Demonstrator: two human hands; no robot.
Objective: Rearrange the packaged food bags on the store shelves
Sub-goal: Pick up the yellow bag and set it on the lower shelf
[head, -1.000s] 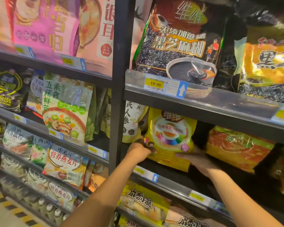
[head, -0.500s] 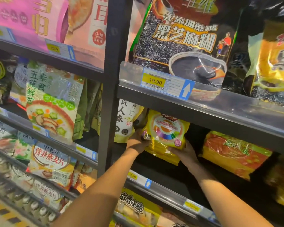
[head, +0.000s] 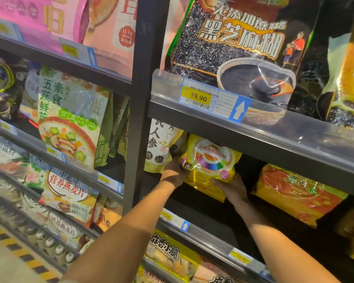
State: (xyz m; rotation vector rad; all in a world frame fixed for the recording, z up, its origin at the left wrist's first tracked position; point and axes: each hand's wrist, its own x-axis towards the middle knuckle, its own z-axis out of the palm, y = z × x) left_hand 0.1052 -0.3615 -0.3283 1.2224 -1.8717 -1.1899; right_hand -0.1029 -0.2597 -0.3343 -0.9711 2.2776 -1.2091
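A yellow bag with a rainbow wheel print [head: 209, 160] stands on the dark middle shelf [head: 208, 203], deep under the shelf above. My left hand [head: 173, 173] grips its lower left corner. My right hand [head: 232, 187] holds its lower right edge from below. A white and yellow bag with black characters [head: 160, 147] stands just left of it, touching it. An orange and yellow bag [head: 294, 193] leans back to the right, apart from it.
A black vertical post [head: 143, 99] splits the shelving. Above hangs a shelf rail with a 19.90 price tag [head: 198, 98], and a large black sesame bag [head: 239, 48] stands on it. Green vegetable bags [head: 70, 119] fill the left bay. Yellow snack bags [head: 172, 256] lie below.
Both hands have pushed the yellow bag further back on the shelf, and it stands more upright under the rail. The camera has moved closer and slightly left.
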